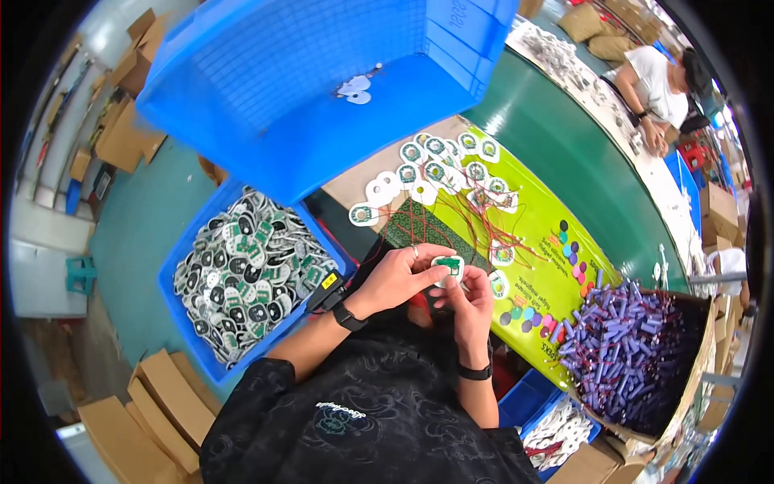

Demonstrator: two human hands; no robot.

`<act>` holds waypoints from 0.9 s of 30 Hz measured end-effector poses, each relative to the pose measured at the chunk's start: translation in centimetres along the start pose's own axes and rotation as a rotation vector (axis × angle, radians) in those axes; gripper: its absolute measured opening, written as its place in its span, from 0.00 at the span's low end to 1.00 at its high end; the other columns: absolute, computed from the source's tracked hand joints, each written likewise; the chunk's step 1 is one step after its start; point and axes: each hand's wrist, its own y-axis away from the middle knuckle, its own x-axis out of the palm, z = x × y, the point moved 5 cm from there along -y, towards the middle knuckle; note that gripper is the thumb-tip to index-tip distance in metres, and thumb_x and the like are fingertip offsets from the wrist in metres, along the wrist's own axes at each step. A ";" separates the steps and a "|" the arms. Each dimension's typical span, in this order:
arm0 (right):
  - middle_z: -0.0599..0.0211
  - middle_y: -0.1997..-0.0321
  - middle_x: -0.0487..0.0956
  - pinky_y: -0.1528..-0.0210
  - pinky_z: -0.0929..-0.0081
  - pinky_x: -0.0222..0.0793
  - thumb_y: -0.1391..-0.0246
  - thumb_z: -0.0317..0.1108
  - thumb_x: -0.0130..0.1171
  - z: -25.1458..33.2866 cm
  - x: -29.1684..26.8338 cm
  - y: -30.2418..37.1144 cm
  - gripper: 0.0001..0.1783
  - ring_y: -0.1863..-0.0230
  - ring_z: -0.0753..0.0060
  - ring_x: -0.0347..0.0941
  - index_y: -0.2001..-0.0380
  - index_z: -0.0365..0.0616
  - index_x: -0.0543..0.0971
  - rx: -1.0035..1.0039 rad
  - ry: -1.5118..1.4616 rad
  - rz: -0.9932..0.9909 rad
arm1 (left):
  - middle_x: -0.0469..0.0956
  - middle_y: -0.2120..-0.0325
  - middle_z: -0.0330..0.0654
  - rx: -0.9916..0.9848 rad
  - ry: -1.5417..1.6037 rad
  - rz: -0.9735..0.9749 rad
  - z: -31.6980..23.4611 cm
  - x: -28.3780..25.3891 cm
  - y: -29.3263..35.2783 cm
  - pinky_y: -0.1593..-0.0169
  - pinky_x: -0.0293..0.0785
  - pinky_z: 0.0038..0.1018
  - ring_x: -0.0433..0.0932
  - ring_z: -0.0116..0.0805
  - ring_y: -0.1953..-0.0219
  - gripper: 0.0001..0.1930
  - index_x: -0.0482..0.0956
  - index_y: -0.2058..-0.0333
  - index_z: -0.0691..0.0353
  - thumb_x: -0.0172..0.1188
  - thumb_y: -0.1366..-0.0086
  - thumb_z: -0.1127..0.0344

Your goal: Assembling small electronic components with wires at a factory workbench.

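Note:
Between my two hands is a small white disc with a green circuit board (448,263) on its face. My left hand (397,278) pinches its left edge with thumb and fingers. On the disc's lower right, the closed fingers of my right hand (472,305) grip it too. Just beyond my hands lies a dark green patterned panel (413,218) with thin red wires across it. Several white discs with round green boards (435,171) are spread past it, many trailing red wires (488,218).
A yellow-green printed sheet (524,222) covers the worktop. Left stands a blue bin (184,266) full of disc parts; a large blue crate (322,145) tilts above. Purple wired cylinders (621,343) fill a carton at right. Beyond the green surface (588,161), a co-worker (657,85) handles small parts.

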 end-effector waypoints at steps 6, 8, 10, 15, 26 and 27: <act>0.60 0.60 0.83 0.64 0.80 0.79 0.34 0.28 0.61 -1.5 1.2 0.2 0.12 0.63 0.73 0.83 0.52 0.36 0.72 0.115 0.056 0.160 | 0.86 0.58 0.40 0.016 -0.181 -0.204 0.9 -1.2 3.1 0.52 0.78 0.24 0.81 0.21 0.57 0.18 0.77 0.42 0.64 0.60 0.27 0.64; 0.60 0.59 0.83 0.64 0.81 0.79 0.34 0.27 0.61 -2.2 2.1 0.3 0.12 0.63 0.72 0.84 0.51 0.36 0.73 0.169 0.076 0.238 | 0.86 0.57 0.40 0.015 -0.164 -0.292 1.8 -1.9 4.9 0.52 0.78 0.24 0.81 0.22 0.57 0.19 0.77 0.41 0.64 0.60 0.27 0.64; 0.60 0.59 0.83 0.64 0.81 0.79 0.34 0.27 0.61 -3.0 3.0 0.2 0.12 0.63 0.72 0.84 0.51 0.36 0.73 0.217 0.130 0.315 | 0.85 0.56 0.40 -0.009 -0.165 -0.371 2.1 -2.5 7.0 0.50 0.78 0.24 0.81 0.22 0.56 0.19 0.76 0.40 0.64 0.58 0.26 0.64; 0.62 0.58 0.84 0.64 0.81 0.79 0.34 0.27 0.60 -5.0 5.2 0.2 0.12 0.63 0.73 0.83 0.51 0.35 0.73 0.279 0.188 0.473 | 0.84 0.52 0.42 0.041 -0.120 -0.482 3.9 -3.7 11.0 0.47 0.77 0.25 0.81 0.24 0.52 0.21 0.73 0.37 0.64 0.56 0.25 0.65; 0.60 0.58 0.84 0.64 0.79 0.79 0.35 0.28 0.62 -6.4 7.7 0.1 0.14 0.63 0.72 0.83 0.51 0.34 0.73 0.301 0.164 0.386 | 0.83 0.52 0.41 0.062 -0.088 -0.366 3.5 -7.4 10.6 0.47 0.77 0.24 0.81 0.24 0.52 0.21 0.72 0.37 0.65 0.57 0.26 0.68; 0.61 0.58 0.84 0.64 0.79 0.79 0.35 0.28 0.62 -6.2 7.9 -0.1 0.13 0.63 0.72 0.83 0.51 0.34 0.73 0.280 0.148 0.367 | 0.83 0.52 0.41 0.067 -0.083 -0.339 3.0 -7.9 10.3 0.47 0.77 0.24 0.81 0.24 0.52 0.21 0.72 0.37 0.65 0.57 0.26 0.68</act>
